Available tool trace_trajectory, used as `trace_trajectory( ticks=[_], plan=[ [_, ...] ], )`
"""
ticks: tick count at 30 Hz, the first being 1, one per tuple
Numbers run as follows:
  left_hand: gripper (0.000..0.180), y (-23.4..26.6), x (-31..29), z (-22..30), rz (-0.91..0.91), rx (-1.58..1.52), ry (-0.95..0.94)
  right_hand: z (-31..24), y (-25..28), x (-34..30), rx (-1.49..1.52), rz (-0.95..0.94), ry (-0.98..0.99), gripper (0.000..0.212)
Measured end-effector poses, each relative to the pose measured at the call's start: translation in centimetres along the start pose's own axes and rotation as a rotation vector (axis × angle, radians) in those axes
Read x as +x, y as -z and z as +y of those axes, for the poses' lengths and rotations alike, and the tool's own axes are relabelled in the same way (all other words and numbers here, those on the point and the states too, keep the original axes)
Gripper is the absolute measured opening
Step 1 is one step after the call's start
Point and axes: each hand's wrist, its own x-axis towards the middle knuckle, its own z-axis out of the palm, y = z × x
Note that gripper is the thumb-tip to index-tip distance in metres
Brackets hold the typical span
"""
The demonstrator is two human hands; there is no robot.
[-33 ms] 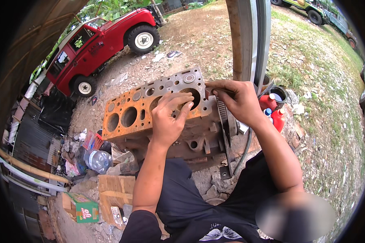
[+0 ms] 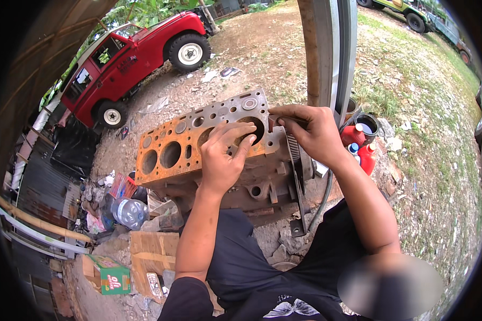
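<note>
An engine block [image 2: 219, 155] lies before me, its flat top face orange with rust on the left and bare grey toward the right end. Round cylinder bores run along it. My left hand [image 2: 222, 152] rests on the top face, over the middle bores, fingers stretched out and thumb apart, holding nothing. At the block's right end, my right hand [image 2: 313, 128] pinches a small reddish-brown flat piece [image 2: 271, 124] against the edge. The fingers partly cover that piece, so its kind is unclear. Below this hand, a ribbed belt-like part [image 2: 293, 147] sits at the block's end.
A metal post [image 2: 326, 53] rises just beyond my right hand. Red bottles [image 2: 367, 156] and a dark bucket [image 2: 367, 126] stand right of the block. To the left lie a clear plastic jug [image 2: 130, 213] and cardboard boxes [image 2: 154, 251]. A red off-road vehicle [image 2: 139, 64] is parked behind.
My right hand has shifted very slightly left along the block's end, with the small reddish-brown piece. The left hand stays in place.
</note>
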Motion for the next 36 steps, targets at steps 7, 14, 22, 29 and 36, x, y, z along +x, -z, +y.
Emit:
trace_trajectory(
  ticks=[7, 14, 22, 29, 36],
  plan=[
    [0.023, -1.0, 0.4, 0.7, 0.137, -0.085, 0.120, -0.9, -1.8, 1.9, 0.148, -0.005, -0.077, 0.025],
    [0.020, -1.1, 0.4, -0.3, 0.231, -0.080, 0.114, -1.3, -3.1, 2.5, 0.212, -0.085, -0.120, 0.025],
    [0.017, -0.6, -0.1, -0.6, 0.231, -0.133, 0.230, -0.6, -3.3, 2.8, 0.169, -0.085, -0.049, 0.027],
    [0.019, -0.1, -0.4, -0.9, 0.221, -0.087, 0.235, -0.8, -3.5, 3.0, 0.178, -0.108, -0.090, 0.030],
    [0.017, -0.4, -0.4, -1.2, 0.226, -0.118, 0.246, -0.9, -3.5, 2.9, 0.251, -0.103, -0.089, 0.029]
  ],
)
